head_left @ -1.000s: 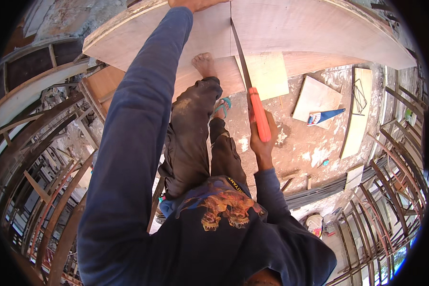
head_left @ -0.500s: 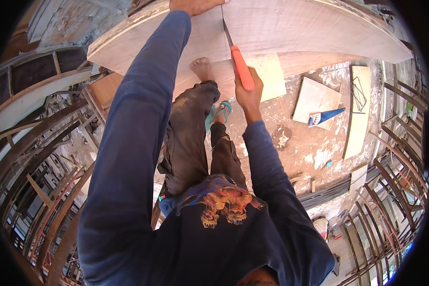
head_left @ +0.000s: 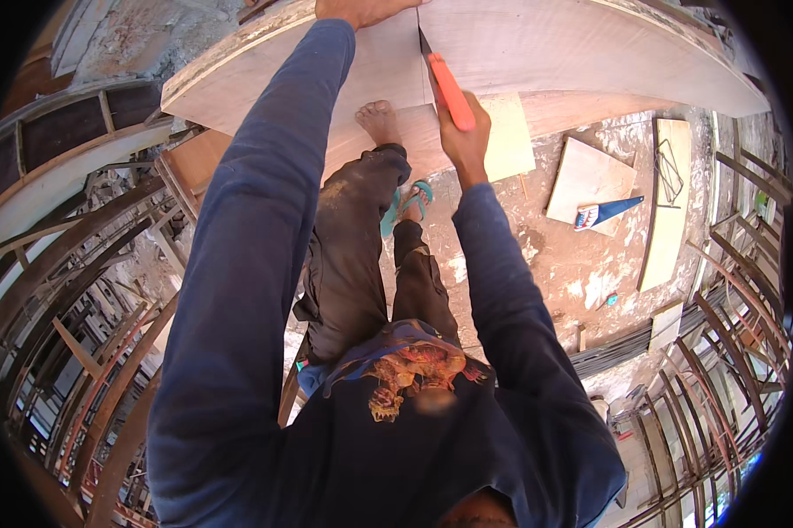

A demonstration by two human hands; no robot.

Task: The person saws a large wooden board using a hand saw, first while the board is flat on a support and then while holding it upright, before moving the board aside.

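Observation:
A wide pale plywood board [head_left: 564, 53] spans the top of the view with a thin line running across it. My left hand [head_left: 361, 11] grips its upper edge, left of that line. My right hand [head_left: 464, 123] is wrapped round the orange handle of a hand saw [head_left: 449, 88], whose blade lies along the line, partly in the board. My bare left foot [head_left: 379, 119] rests on wood below the board. A yellowish sheet [head_left: 511, 141] shows behind my right hand.
On the stained floor [head_left: 564, 273] at right lie a square board [head_left: 581, 176], a blue saw [head_left: 609, 211] and a long plank [head_left: 659, 242] with a wire or metal piece on it. Wooden frames and scrap [head_left: 88, 343] crowd both sides. My other foot [head_left: 414, 201] wears a turquoise sandal.
My right hand and the orange saw have moved up toward the board, with more of the blade hidden. My left hand stays at the top edge.

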